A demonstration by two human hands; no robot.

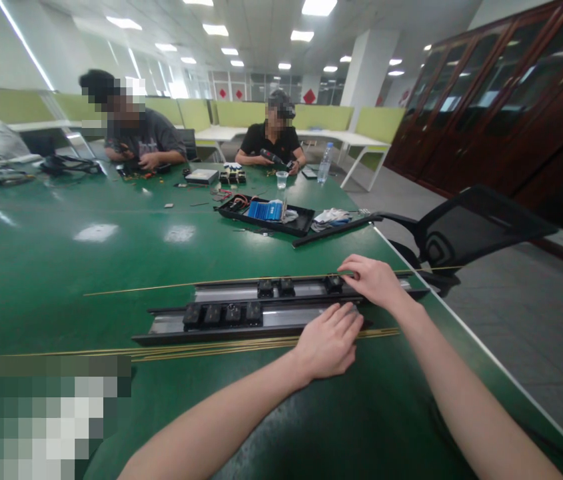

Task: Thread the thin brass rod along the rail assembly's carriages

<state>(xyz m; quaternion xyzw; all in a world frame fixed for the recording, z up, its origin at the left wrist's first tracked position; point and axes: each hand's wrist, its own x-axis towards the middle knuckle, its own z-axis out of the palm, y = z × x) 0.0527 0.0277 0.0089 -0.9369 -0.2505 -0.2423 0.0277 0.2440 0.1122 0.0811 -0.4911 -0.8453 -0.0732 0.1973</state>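
Observation:
Two long black-and-silver rails lie side by side on the green table [61,280]. The near rail [171,325] carries several black blocks [222,313]; the far rail [231,292] carries three [276,287]. My left hand [328,340] rests palm down on the right end of the near rail, fingers loosely together and stretched out. My right hand [372,279] lies over the far rail's right part, fingertips touching a black block [334,283]. Thin brass rods [201,348] run along the near rail's front side, and one more brass rod [161,287] lies behind the far rail.
A black tray [266,217] with a blue part and cables sits mid-table, gloves beside it. Three people work at the far side among tools, a cup and a water bottle [325,163]. A black mesh chair [466,230] stands at the table's right edge. Wooden cabinets line the right wall.

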